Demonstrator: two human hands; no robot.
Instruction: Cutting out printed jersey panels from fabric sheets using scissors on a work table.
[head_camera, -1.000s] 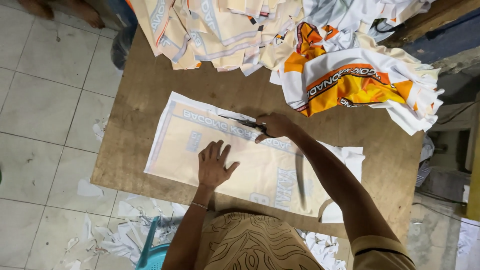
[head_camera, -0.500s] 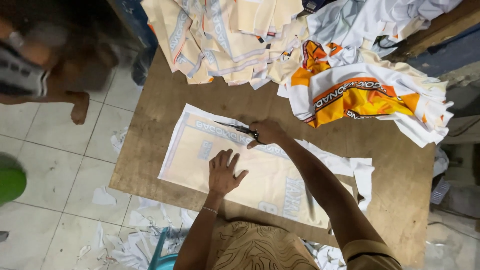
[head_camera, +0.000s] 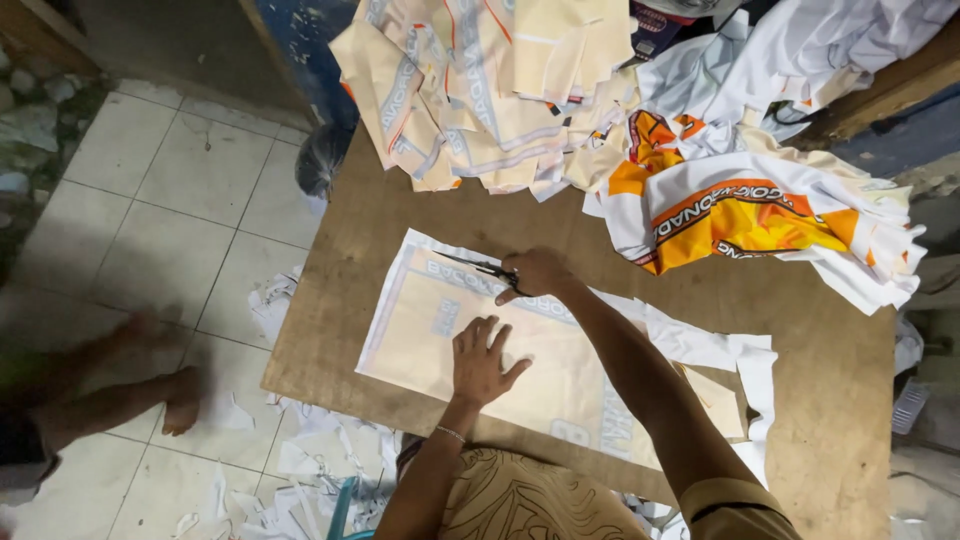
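Shifted slightly along the cream printed sheet (head_camera: 560, 380), the scissors (head_camera: 478, 266) sit gripped in the right hand (head_camera: 535, 273); the left hand (head_camera: 482, 350), fingers spread, pins it flat for cutting.

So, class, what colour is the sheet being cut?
Pale cream with a white border and grey print, the sheet shows best in the head view.

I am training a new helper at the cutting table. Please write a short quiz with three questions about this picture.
1. True or false: the left hand lies flat on the cream sheet.
2. What does the right hand hold? A) scissors B) a ruler C) a pen
3. Fill in: the orange and white cloth lies on the ____ table.

Key: 1 true; 2 A; 3 wooden.
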